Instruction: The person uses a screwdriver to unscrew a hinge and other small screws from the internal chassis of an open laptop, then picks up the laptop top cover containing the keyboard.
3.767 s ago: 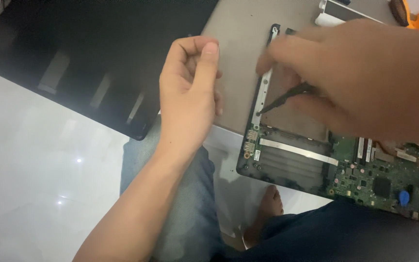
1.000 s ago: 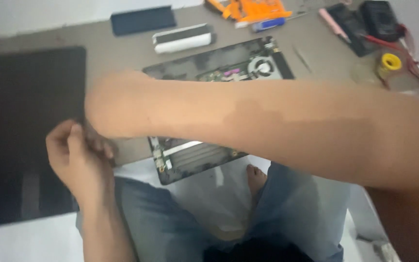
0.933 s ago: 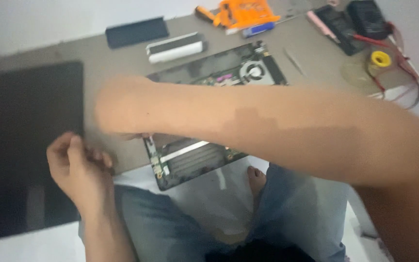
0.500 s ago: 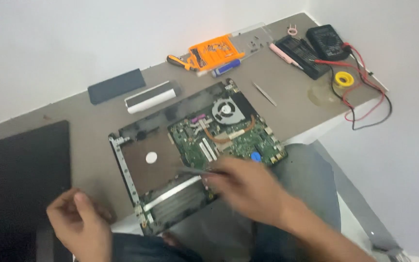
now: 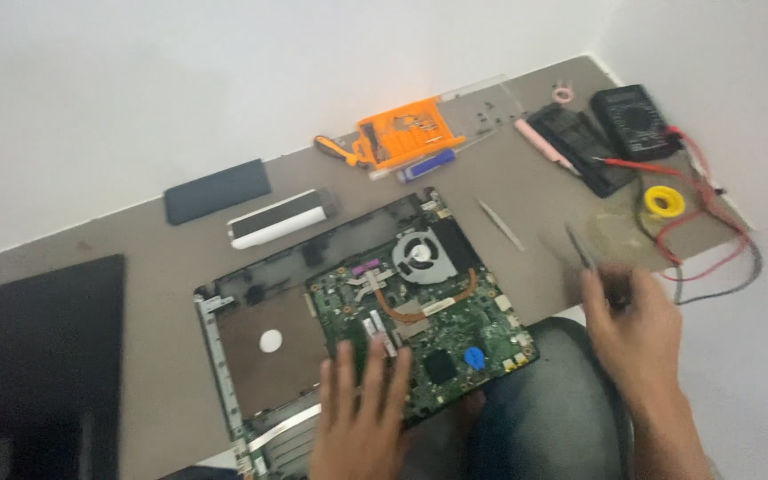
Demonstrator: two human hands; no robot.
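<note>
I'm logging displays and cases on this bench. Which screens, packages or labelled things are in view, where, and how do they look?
Multimeter: far right corner, black, with a small screen that is blurred.
Orange case: far centre, flat, rectangular.
Dark panel: left edge, large, black, unlit.
Dark slab: far left, flat, rectangular.

1. Only one view is given, taken from the person's head, above and behind the hands.
2. It is aimed steeply down and forward across the table [image 5: 162,267], toward the white wall beyond the grip.
3. The left hand [image 5: 362,418] and right hand [image 5: 637,333] are caught close, at the lower edge.
</note>
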